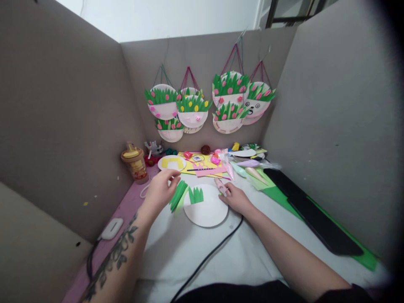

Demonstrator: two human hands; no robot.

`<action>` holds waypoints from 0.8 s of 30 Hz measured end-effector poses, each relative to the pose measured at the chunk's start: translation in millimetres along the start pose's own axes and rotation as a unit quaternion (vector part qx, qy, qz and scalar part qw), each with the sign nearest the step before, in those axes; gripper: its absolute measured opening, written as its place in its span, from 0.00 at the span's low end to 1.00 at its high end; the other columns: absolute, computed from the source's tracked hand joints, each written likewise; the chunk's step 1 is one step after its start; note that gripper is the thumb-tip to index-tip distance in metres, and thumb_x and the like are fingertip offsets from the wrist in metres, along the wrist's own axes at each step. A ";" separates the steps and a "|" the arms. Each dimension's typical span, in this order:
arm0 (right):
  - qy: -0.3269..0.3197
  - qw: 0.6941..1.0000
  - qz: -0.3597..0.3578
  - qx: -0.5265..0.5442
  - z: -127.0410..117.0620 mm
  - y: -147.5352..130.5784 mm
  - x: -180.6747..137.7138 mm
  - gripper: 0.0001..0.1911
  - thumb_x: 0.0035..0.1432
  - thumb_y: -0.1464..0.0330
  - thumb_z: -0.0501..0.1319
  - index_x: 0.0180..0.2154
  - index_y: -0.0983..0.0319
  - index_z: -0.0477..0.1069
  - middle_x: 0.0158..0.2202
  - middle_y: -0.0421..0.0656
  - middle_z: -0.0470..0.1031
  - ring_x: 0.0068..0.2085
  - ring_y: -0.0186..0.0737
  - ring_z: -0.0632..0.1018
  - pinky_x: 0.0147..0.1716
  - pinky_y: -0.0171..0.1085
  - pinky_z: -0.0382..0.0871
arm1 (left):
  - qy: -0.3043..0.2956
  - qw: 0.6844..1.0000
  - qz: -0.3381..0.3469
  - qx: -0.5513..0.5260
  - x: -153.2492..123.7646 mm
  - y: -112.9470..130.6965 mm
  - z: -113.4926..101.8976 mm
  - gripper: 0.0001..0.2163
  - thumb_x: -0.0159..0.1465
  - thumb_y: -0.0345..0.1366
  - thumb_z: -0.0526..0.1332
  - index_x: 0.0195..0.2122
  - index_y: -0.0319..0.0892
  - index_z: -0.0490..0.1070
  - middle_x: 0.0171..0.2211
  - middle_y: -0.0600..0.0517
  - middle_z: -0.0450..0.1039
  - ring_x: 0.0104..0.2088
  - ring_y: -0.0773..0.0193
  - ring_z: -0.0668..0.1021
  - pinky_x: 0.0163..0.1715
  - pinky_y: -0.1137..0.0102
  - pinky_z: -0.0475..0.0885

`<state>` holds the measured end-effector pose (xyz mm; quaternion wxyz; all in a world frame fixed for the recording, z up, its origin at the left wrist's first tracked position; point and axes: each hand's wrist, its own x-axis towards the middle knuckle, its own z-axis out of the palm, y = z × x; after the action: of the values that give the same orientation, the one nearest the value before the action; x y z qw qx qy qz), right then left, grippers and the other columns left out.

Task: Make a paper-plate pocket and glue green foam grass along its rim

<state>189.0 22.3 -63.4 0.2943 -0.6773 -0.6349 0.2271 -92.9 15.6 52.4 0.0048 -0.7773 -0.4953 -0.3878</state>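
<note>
A round white paper plate (206, 214) lies on the table in front of me, with a green paper grass piece (196, 195) on its upper left part. My right hand (238, 200) is wrapped round a pink glue gun (221, 185) at the plate's right edge. A black cord (210, 254) runs from under that hand towards me. Above and left of the plate hovers my left hand (162, 187), fingers loosely bent and apart, with nothing visible in them. Close beside it lies a stack of green paper strips (179, 195), partly over a lighter green piece.
Decorated plates (193, 118) hang on the back panel. A second plate with yellow pieces (172, 163), a brown cup (135, 166), pink paper (208, 170) and piping bags (248, 163) stand or lie behind. Black flat bars (322, 223) lie at right, a white box (112, 228) at left.
</note>
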 end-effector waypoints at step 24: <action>-0.008 1.000 -0.005 -0.020 5.8 4.1 1.0 0.12 0.48 0.63 0.63 0.36 0.58 0.67 0.30 0.40 0.74 0.31 0.40 0.73 0.28 0.32 0.57 | -0.063 0.982 -0.162 0.066 -23.9 -55.1 54.1 0.13 0.63 0.40 0.56 0.47 0.42 0.70 0.47 0.44 0.71 0.43 0.59 0.75 0.43 0.67 0.69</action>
<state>188.1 23.8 -70.3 0.2765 -0.6777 -0.6454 0.2185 -108.2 46.6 -20.7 -0.0382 -0.7076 -0.6387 -0.2996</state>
